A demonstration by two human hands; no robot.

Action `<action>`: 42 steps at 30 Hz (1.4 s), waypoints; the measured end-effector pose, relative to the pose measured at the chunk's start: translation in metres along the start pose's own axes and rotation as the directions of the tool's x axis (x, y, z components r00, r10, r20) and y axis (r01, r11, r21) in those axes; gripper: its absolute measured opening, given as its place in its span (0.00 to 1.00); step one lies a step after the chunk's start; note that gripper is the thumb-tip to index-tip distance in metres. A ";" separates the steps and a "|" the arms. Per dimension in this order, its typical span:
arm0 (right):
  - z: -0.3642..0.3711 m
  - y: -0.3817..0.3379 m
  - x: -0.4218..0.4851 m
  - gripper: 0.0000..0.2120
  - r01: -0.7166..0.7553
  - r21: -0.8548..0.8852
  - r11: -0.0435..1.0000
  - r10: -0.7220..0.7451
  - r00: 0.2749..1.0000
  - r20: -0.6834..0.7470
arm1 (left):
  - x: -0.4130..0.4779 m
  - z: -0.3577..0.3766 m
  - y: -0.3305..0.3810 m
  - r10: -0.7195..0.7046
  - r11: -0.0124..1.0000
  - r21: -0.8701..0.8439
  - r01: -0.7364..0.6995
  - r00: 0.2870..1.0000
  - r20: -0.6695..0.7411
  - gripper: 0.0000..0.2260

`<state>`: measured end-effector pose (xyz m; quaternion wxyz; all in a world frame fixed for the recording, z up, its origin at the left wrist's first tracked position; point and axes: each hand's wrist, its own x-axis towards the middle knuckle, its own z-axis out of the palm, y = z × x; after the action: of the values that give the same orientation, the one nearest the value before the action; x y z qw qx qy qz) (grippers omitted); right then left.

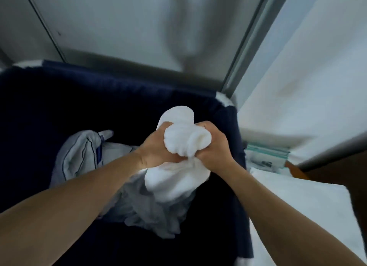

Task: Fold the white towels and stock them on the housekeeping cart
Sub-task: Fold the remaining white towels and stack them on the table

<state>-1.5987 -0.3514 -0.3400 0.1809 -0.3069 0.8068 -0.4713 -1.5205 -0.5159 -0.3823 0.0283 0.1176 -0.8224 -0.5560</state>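
Observation:
A bunched white towel (178, 140) is held up over the dark blue laundry bag (119, 87) of the cart. My left hand (155, 148) grips the towel from the left and my right hand (214, 144) grips it from the right, fingers curled into the cloth. The two hands are close together, almost touching. The towel's lower part (174, 182) hangs down below the hands into the bag. More crumpled white linen (151, 212) lies underneath in the bag.
A pale cloth with dark blue trim (79, 156) lies at the left inside the bag. A flat white towel surface (297, 202) is at the right beside the bag. Small packets (266, 156) sit behind it. A wall with a metal frame (246, 47) stands ahead.

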 end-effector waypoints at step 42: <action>-0.381 0.060 -0.281 0.21 0.253 -0.465 0.848 -0.383 0.900 -0.207 | -0.014 0.313 0.326 -0.271 0.778 -0.445 0.444 0.876 0.400 0.16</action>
<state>-1.6303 0.1050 -0.2048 -0.0934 -0.3965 0.8448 -0.3468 -1.6148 -0.1131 -0.2002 -0.1791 0.1715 -0.5948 -0.7646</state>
